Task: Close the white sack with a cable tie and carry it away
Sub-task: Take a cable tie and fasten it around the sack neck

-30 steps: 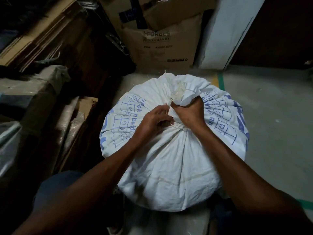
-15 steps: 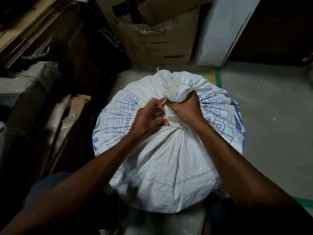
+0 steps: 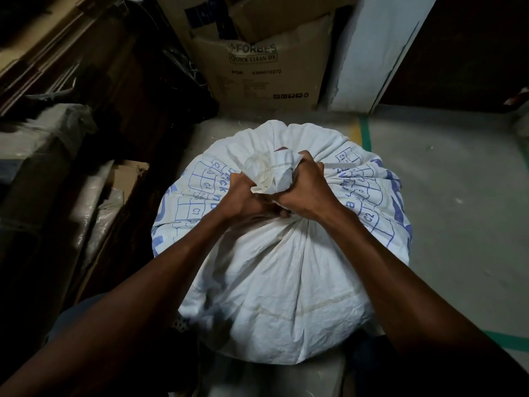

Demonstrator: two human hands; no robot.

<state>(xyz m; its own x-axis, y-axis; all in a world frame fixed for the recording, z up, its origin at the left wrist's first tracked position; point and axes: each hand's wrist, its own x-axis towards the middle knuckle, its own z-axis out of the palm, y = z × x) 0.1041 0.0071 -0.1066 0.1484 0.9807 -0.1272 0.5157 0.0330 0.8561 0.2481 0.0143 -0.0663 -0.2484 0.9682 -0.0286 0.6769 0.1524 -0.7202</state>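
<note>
**Sack neck gripped in both hands**

Head view: the white sack (image 3: 274, 270) is standing on the grey floor (image 3: 446, 196), in front of the person. The left hand (image 3: 243, 196) and right hand (image 3: 306, 187) are both clenching its bunched neck (image 3: 269, 173). No cable tie can be made out. A cardboard box (image 3: 263, 70) is standing beyond the sack against the far edge of the floor, and wrapped bundles (image 3: 43, 156) are crowding the left side.
</note>
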